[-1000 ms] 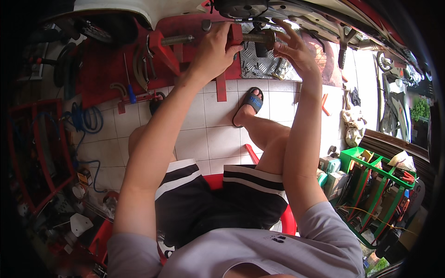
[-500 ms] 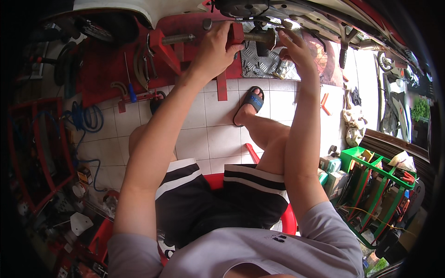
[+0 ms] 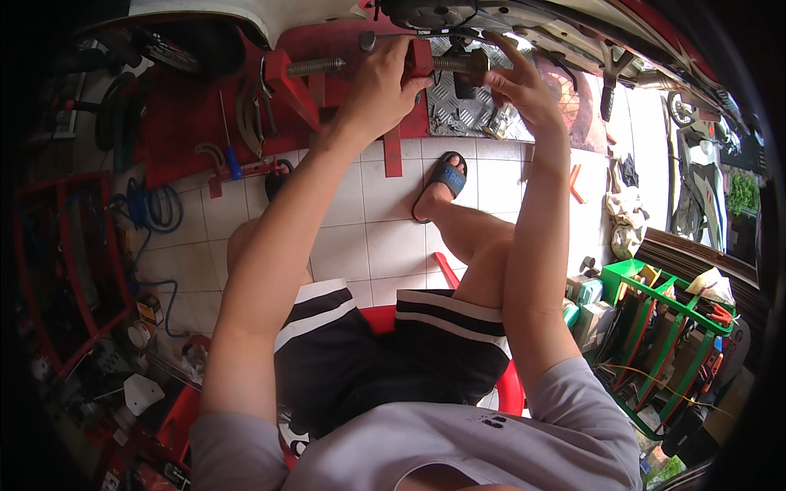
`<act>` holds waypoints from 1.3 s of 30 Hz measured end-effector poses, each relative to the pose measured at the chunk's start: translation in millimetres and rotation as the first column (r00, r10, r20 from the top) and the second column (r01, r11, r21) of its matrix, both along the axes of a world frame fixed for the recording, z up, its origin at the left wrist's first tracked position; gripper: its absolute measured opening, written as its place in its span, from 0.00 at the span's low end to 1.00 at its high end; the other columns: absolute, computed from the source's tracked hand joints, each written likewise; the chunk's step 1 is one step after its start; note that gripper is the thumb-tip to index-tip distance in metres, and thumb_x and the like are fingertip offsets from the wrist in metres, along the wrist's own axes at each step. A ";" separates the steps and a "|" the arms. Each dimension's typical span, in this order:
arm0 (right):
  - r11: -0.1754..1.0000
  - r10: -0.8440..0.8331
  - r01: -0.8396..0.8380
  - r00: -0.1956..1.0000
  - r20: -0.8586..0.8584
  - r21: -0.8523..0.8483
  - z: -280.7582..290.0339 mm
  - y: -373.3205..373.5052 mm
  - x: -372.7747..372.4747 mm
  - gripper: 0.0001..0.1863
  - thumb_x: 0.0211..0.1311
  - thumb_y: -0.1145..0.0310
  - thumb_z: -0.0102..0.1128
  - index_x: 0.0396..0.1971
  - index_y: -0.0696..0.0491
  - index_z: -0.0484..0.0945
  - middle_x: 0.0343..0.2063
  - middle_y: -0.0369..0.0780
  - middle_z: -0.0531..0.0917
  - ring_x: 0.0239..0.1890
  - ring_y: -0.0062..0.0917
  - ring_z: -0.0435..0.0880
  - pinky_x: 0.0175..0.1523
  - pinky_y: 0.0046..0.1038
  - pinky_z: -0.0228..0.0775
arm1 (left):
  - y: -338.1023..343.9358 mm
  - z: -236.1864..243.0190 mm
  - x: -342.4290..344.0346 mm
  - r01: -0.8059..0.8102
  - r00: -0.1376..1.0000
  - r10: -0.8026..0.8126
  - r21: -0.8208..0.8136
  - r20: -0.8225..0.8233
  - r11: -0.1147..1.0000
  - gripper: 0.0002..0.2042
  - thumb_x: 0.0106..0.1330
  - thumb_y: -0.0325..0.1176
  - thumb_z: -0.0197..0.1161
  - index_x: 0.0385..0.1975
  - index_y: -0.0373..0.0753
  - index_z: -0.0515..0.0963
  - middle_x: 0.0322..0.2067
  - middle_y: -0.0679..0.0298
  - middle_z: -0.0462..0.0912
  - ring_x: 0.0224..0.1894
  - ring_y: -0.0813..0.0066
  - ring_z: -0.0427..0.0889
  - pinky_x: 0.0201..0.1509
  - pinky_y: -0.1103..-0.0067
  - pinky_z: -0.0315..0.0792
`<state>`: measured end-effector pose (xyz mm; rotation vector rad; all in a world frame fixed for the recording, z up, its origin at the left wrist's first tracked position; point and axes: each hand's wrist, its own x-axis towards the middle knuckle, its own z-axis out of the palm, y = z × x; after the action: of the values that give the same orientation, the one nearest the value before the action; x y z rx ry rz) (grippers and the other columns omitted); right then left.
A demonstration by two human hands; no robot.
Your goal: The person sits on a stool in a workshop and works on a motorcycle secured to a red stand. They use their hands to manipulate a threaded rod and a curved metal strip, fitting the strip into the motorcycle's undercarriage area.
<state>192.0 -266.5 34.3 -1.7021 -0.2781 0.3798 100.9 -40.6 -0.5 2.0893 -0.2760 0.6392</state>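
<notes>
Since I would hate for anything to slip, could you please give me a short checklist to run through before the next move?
1. Left grip on the red frame: ok, wrapped about its right upright.
2. Right grip at the right rod: ok, at its outer end.
3. Right grip's hold firm: cannot tell; the thumb and fingers are spread.
4. Left rod's pointed end clear of the left grip: ok, a gap shows in this view.
5. Screwdriver out of the way: ok, lying well left of both grips.
6. Threads clean: cannot tell, too small.
</notes>
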 end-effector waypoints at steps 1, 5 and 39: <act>0.999 -0.008 0.007 0.999 -0.031 -0.035 6.0 -0.1 3.0 0.32 0.61 0.57 0.65 0.62 0.54 0.68 0.24 0.34 0.79 0.21 0.14 0.71 0.28 0.19 0.64 | 0.2 -0.3 0.0 0.003 1.000 -0.003 -0.003 -0.004 1.000 0.24 0.59 0.34 0.68 0.52 0.32 0.68 0.39 0.47 0.79 0.43 0.44 0.78 0.46 0.62 0.73; 0.989 -0.065 0.066 0.998 0.013 -0.132 -0.3 7.3 -3.6 0.28 0.64 0.57 0.62 0.60 0.53 0.70 0.13 0.28 0.66 0.15 0.12 0.62 0.20 0.19 0.51 | 1.5 -2.8 0.5 0.014 1.000 -0.014 -0.006 -0.007 1.000 0.24 0.59 0.34 0.68 0.52 0.32 0.68 0.40 0.47 0.79 0.44 0.44 0.78 0.46 0.62 0.73; 0.976 0.217 -0.218 0.968 0.127 -0.005 0.5 12.5 -17.0 0.27 0.65 0.53 0.59 0.57 0.56 0.72 0.39 0.40 0.82 0.31 0.19 0.79 0.39 0.21 0.70 | -4.1 13.7 -6.3 -0.124 0.991 0.120 0.070 0.059 0.990 0.27 0.52 0.33 0.73 0.53 0.39 0.71 0.51 0.57 0.76 0.49 0.60 0.81 0.51 0.69 0.76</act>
<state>175.0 -254.0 34.9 -1.6940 -0.5625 0.4310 94.6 -44.6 13.2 2.1746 -0.2063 0.7699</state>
